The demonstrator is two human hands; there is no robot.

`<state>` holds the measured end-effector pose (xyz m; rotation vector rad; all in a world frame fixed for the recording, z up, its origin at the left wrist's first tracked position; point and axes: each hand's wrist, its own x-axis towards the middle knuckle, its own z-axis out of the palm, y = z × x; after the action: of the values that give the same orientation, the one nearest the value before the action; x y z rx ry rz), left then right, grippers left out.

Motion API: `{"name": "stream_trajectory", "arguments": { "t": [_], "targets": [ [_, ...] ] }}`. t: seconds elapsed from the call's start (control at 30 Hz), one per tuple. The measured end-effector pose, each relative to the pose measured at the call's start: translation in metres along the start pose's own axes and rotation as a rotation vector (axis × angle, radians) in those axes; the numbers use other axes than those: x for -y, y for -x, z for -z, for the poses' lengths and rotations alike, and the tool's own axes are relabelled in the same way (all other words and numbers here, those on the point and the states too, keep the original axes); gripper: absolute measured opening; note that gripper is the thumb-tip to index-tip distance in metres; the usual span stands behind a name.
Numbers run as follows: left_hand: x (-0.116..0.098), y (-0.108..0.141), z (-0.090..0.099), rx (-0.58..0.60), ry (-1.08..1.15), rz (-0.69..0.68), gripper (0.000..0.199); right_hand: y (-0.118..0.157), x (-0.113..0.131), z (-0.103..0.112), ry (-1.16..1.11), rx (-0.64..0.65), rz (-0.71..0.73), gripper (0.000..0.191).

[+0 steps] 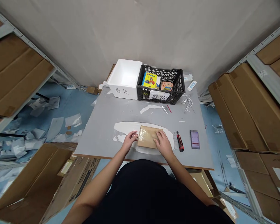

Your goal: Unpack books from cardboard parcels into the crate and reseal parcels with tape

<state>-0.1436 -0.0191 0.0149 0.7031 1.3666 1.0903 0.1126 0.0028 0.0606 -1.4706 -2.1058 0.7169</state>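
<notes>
A flat brown cardboard box (147,137) with shiny clear tape on its left part lies in front of me on the worn white patch of the table. My right hand (163,142) rests on the box's right side, fingers spread over its top. Just off the box's left edge is my left hand (130,140), its fingers slightly bent and apart; whether the fingertips touch the edge I cannot tell. A red and black utility knife (180,142) lies to the right of my right hand. Farther right is a blurred purple item (195,139).
At the table's back stand a white bin (122,91) and a black crate (162,99) containing books (149,80). A white cable (188,104) lies on the table (95,133) at right. Shelves with cartons (254,105) flank me; an open carton (32,186) stands lower left.
</notes>
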Motion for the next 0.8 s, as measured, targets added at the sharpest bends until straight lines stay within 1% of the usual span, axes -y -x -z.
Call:
{"name": "stream_trajectory", "arguments": {
  "t": [0.07, 0.13, 0.2, 0.27, 0.33, 0.4, 0.47, 0.53, 0.6, 0.67, 0.7, 0.73, 0.8],
  "targets": [
    [0.008, -0.001, 0.001, 0.0, -0.02, 0.046, 0.059, 0.011, -0.016, 0.0, 0.028, -0.026, -0.11, 0.051],
    [0.017, -0.002, 0.001, -0.015, -0.077, 0.104, 0.062, 0.023, -0.034, 0.0, 0.043, -0.021, -0.196, 0.048],
    [0.025, -0.002, -0.003, -0.002, -0.123, 0.183, 0.066, 0.034, -0.051, 0.0, 0.039, 0.009, -0.24, 0.042],
    [0.032, -0.002, -0.01, 0.036, -0.131, 0.241, 0.071, 0.042, -0.066, 0.001, 0.002, 0.008, -0.283, 0.043],
    [0.036, -0.003, -0.018, 0.072, -0.12, 0.232, 0.078, 0.047, -0.08, 0.006, -0.05, -0.048, -0.33, 0.051],
    [0.037, -0.005, -0.026, 0.07, -0.129, 0.181, 0.085, 0.051, -0.094, 0.014, -0.079, -0.134, -0.352, 0.058],
    [0.038, -0.006, -0.03, 0.04, -0.153, 0.169, 0.089, 0.055, -0.109, 0.025, -0.08, -0.194, -0.343, 0.053],
    [0.04, -0.005, -0.032, 0.038, -0.149, 0.221, 0.087, 0.059, -0.123, 0.035, -0.101, -0.216, -0.329, 0.046],
    [0.042, -0.002, -0.032, 0.121, -0.094, 0.278, 0.08, 0.06, -0.135, 0.04, -0.177, -0.219, -0.349, 0.047],
    [0.043, 0.001, -0.032, 0.204, -0.052, 0.264, 0.071, 0.059, -0.141, 0.037, -0.303, -0.215, -0.424, 0.052],
    [0.043, 0.002, -0.032, 0.205, -0.057, 0.223, 0.067, 0.058, -0.141, 0.033, -0.384, -0.206, -0.479, 0.055],
    [0.043, 0.002, -0.031, 0.175, -0.078, 0.173, 0.063, 0.057, -0.139, 0.026, -0.471, -0.189, -0.535, 0.058],
    [0.039, 0.002, -0.026, 0.066, -0.139, 0.075, 0.056, 0.053, -0.129, 0.008, -0.627, -0.136, -0.611, 0.063]
  ]
}}
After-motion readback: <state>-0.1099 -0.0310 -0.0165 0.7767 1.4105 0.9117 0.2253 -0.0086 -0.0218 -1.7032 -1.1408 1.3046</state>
